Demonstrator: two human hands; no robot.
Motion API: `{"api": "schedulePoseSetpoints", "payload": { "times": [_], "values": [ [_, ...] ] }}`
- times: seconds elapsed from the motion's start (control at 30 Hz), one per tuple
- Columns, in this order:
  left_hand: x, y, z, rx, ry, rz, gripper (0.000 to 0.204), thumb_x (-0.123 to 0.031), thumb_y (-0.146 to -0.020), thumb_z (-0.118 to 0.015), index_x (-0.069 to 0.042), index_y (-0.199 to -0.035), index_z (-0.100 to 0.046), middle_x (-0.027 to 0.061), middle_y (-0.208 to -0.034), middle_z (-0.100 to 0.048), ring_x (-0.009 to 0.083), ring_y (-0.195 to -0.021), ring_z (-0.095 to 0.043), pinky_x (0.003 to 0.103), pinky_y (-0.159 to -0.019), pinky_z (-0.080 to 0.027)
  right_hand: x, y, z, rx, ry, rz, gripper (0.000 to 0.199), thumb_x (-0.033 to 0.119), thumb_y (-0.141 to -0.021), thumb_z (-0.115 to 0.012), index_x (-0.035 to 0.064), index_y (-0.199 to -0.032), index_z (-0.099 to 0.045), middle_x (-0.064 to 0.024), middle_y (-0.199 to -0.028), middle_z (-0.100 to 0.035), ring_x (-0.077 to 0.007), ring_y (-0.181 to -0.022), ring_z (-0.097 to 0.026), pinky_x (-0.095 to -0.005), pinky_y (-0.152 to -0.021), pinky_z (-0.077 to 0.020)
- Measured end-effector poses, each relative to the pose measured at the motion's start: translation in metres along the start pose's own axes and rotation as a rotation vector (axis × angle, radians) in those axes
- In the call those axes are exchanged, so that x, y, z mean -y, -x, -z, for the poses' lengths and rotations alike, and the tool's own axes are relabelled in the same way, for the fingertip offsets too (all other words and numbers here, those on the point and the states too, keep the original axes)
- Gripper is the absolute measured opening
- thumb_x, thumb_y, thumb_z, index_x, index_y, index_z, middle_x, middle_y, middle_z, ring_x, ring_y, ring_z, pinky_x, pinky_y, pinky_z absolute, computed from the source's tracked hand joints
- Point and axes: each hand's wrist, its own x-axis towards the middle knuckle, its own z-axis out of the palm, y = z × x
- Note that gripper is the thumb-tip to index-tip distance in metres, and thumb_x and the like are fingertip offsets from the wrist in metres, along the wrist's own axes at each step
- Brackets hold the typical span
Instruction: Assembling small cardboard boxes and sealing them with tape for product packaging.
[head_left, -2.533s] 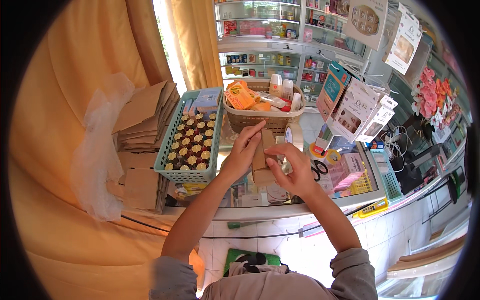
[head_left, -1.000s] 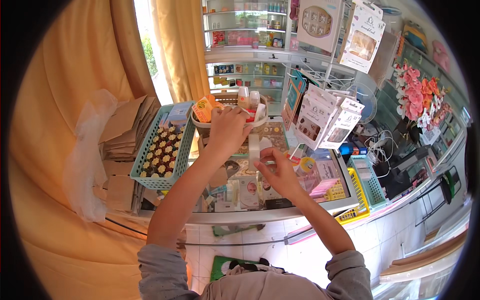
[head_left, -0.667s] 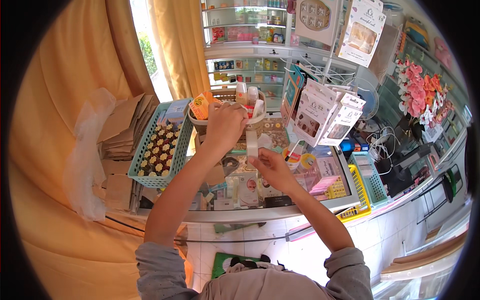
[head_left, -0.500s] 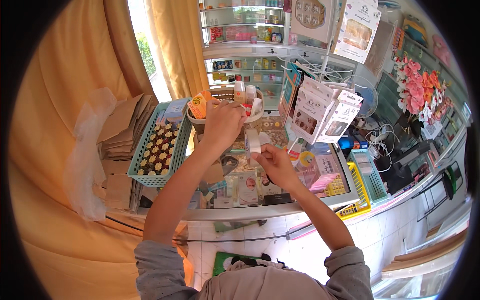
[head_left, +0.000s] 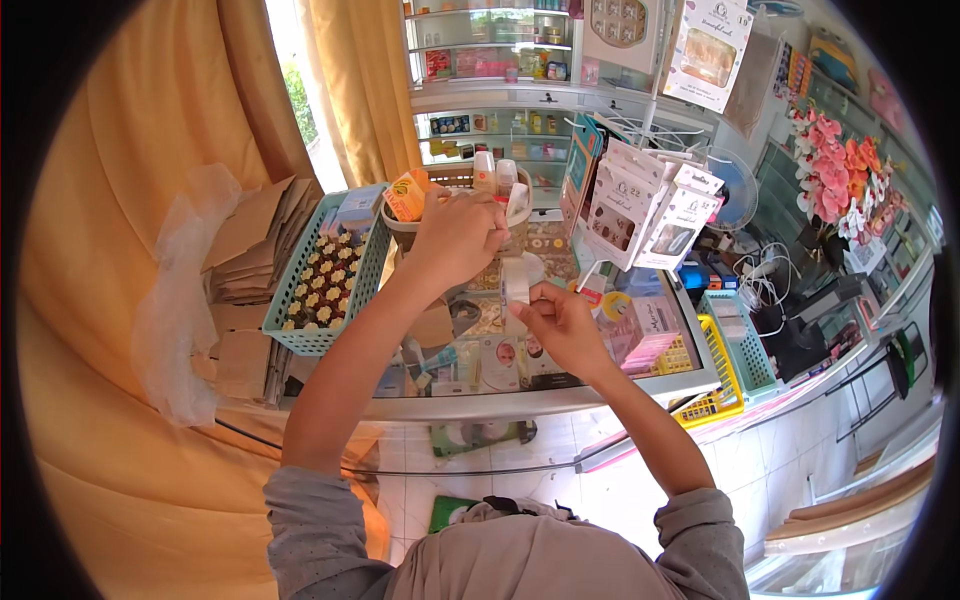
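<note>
My left hand [head_left: 462,236] is over the front of a woven basket [head_left: 402,228] on the glass counter. Its fingers are curled together, and what they hold, if anything, is hidden. Inside the basket an orange box [head_left: 406,196] and several white bottles [head_left: 484,172] stand beyond the hand. Lower and to the right, my right hand [head_left: 562,322] pinches a pale, roll-like thing [head_left: 515,280] between thumb and fingers. That thing stands upright above the glass, its exact kind unclear.
At left, a teal basket [head_left: 275,335] holds flower-topped brown items, beside stacked flat cardboard [head_left: 258,240] and clear plastic [head_left: 185,310]. A rack of hanging white boxes [head_left: 625,208] stands right. Yellow [head_left: 735,385] and teal [head_left: 762,365] baskets sit beyond the counter's right end.
My view has shifted slightly. My left hand has turned a little and sits slightly lower and to the right; my right hand still holds the pale roll-like thing.
</note>
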Motion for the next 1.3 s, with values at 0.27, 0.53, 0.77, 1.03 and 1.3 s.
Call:
{"api": "schedulePoseSetpoints", "payload": {
  "times": [0.27,0.53,0.77,1.03,1.3],
  "values": [
    [-0.007,0.011,-0.003,0.053,0.105,0.125,0.009,-0.017,-0.084,-0.065,-0.009,-0.086,-0.064,0.0027,-0.088,-0.066,0.0216,-0.083,-0.063,0.041,-0.085,-0.036,0.019,0.023,-0.002,0.029,0.112,-0.059,0.019,0.014,-0.092,-0.063,0.0019,-0.082,-0.052,0.0012,-0.068,-0.059,-0.0016,-0.061,-0.049,-0.0199,-0.054,-0.0421],
    [-0.001,0.017,0.012,0.137,0.315,0.07,0.035,-0.037,-0.076,-0.073,-0.007,-0.091,-0.062,0.006,-0.093,-0.064,0.0252,-0.086,-0.063,0.046,-0.091,-0.037,0.01,0.036,-0.002,0.059,0.156,-0.048,0.02,0.017,-0.093,-0.062,0.0018,-0.085,-0.052,0.001,-0.069,-0.06,-0.0025,-0.065,-0.052,-0.0202,-0.057,-0.044],
    [-0.013,0.021,0.025,0.221,0.307,0.047,0.078,-0.062,-0.053,-0.081,-0.003,-0.098,-0.056,0.0089,-0.096,-0.064,0.0249,-0.091,-0.063,0.037,-0.083,-0.047,0.019,0.035,0.014,0.066,0.194,-0.029,0.019,0.016,-0.093,-0.062,-0.0007,-0.094,-0.055,-0.0048,-0.081,-0.063,-0.0054,-0.068,-0.056,-0.0215,-0.06,-0.0463],
    [-0.012,0.019,0.026,0.252,0.256,0.071,0.085,-0.069,-0.051,-0.078,-0.004,-0.1,-0.056,0.0077,-0.097,-0.064,0.0248,-0.093,-0.063,0.039,-0.087,-0.044,0.003,0.019,0.045,-0.053,1.047,0.076,0.026,0.022,-0.079,-0.071,-0.0023,-0.075,-0.064,-0.0165,-0.089,-0.064,-0.0314,-0.073,-0.064,-0.0396,-0.066,-0.0511],
    [-0.012,0.019,0.023,0.296,0.218,0.077,0.089,-0.071,-0.052,-0.076,-0.004,-0.107,-0.054,0.0076,-0.1,-0.065,0.0249,-0.095,-0.064,0.04,-0.09,-0.042,-0.005,0.012,0.026,-0.065,1.31,0.057,0.023,0.02,-0.074,-0.07,-0.0029,-0.075,-0.064,-0.0191,-0.088,-0.063,-0.0357,-0.079,-0.064,-0.0447,-0.069,-0.0514]
  ]
}}
